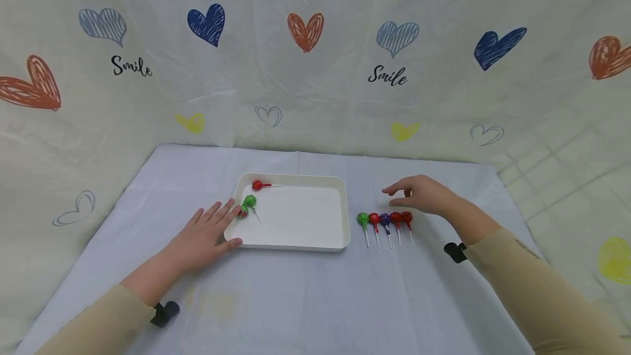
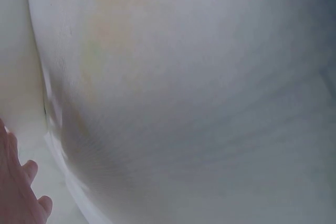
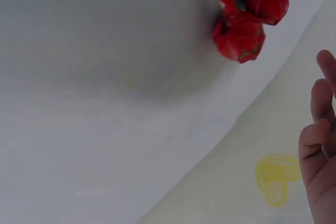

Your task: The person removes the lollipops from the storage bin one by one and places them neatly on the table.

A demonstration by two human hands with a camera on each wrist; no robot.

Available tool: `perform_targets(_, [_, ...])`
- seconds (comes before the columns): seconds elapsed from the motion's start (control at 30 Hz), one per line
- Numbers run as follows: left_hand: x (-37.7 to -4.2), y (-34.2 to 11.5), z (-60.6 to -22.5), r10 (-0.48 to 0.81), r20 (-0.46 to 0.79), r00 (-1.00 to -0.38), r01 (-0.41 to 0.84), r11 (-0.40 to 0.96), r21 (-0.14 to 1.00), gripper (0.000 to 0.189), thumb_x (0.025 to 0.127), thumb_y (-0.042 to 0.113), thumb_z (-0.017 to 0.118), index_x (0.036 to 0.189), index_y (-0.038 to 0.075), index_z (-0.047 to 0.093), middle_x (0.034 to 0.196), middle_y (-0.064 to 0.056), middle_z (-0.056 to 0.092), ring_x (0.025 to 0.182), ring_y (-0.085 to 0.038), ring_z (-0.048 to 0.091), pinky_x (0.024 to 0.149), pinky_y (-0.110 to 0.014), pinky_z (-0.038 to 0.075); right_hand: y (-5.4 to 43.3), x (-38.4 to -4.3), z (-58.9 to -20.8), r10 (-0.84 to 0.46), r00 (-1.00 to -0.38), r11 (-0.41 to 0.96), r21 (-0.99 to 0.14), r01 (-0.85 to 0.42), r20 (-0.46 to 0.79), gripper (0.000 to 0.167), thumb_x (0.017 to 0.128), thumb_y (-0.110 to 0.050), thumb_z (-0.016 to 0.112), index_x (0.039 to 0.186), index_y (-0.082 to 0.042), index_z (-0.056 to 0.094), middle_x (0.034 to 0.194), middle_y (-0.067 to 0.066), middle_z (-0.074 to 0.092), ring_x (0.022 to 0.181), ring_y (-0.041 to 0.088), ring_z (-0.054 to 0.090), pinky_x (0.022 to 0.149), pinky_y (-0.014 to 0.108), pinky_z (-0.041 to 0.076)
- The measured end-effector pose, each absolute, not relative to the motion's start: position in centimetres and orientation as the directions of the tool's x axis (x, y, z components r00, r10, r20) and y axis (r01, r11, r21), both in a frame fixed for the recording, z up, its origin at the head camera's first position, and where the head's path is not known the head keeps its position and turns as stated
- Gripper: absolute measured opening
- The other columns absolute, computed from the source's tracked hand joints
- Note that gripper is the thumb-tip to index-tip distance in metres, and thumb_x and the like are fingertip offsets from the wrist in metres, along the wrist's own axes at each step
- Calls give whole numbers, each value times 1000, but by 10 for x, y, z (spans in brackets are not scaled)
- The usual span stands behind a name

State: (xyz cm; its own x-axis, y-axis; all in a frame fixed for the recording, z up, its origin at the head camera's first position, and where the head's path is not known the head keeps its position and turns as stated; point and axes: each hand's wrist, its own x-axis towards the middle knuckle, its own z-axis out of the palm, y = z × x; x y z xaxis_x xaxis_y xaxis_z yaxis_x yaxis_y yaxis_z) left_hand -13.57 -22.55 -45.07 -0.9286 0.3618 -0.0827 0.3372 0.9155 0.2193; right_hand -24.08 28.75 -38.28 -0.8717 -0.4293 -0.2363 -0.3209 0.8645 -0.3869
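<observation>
My left hand (image 1: 203, 236), its fingers spread and straight, rests at the left rim of a white tray (image 1: 300, 215). Inside the tray lie a red lollipop (image 1: 257, 185) at the upper left and a green lollipop (image 1: 250, 201); a green-and-red wrapped one (image 1: 244, 211) is partly hidden by the fingertips. To the right of the tray, a row of lollipops stands side by side: a green one (image 1: 363, 219), a purple one (image 1: 385, 219) and several red ones (image 1: 406, 217), sticks toward me. Above and beyond this row hovers my right hand (image 1: 419, 193), fingers slightly bent, holding nothing.
A white cloth (image 1: 296, 295) with a faint yellowish stain covers the table. Behind it hangs a pale backdrop (image 1: 340, 97) printed with hearts and "Smile". Each wrist carries a small black camera (image 1: 165, 314).
</observation>
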Motion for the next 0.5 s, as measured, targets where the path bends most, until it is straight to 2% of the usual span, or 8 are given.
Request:
perform_targets(0.33, [-134, -225, -448, 358, -85, -930, 334, 918, 215, 86, 95, 62, 52, 160, 15, 20, 165, -7, 16, 150, -38, 14, 118, -62, 9, 229, -253, -374, -527, -827, 806, -424, -413, -197, 37, 89, -33, 75, 125, -22, 71, 122, 1, 69, 88, 17, 58, 70, 30, 53])
perform_targets(0.5, [-133, -224, -448, 354, -88, -931, 328, 919, 217, 86, 95, 61, 53, 160, 15, 20, 165, -7, 16, 150, -38, 14, 118, -62, 9, 198, -260, -370, -580, -795, 771, -435, -465, -177, 35, 89, -30, 76, 123, -22, 73, 117, 1, 70, 82, 17, 56, 66, 30, 52])
